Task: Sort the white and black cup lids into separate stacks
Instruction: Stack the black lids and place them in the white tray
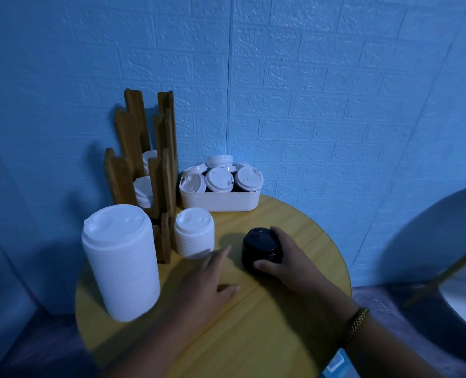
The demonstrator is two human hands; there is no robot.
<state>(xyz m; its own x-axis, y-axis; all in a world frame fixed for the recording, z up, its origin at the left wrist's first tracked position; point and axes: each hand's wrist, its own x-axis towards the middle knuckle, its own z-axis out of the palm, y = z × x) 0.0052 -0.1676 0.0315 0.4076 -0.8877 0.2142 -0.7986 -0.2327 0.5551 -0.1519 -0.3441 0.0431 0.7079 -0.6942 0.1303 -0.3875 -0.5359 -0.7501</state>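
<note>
A short stack of black lids [260,248] stands on the round yellow table [253,323]. My right hand [286,257] grips this stack from the right, thumb at its front and fingers behind it. My left hand [212,279] lies flat on the table just left of the black stack, fingers straight, holding nothing. A tall stack of white lids [122,263] stands at the table's left edge. A shorter white stack [195,233] is beside it. A white bin [221,197] at the back holds several mixed white and black lids.
A wooden tiered holder [144,170] with white lids in its slots stands against the blue brick wall at the back left. A grey rounded object [430,255] with a yellow stick is off the table to the right.
</note>
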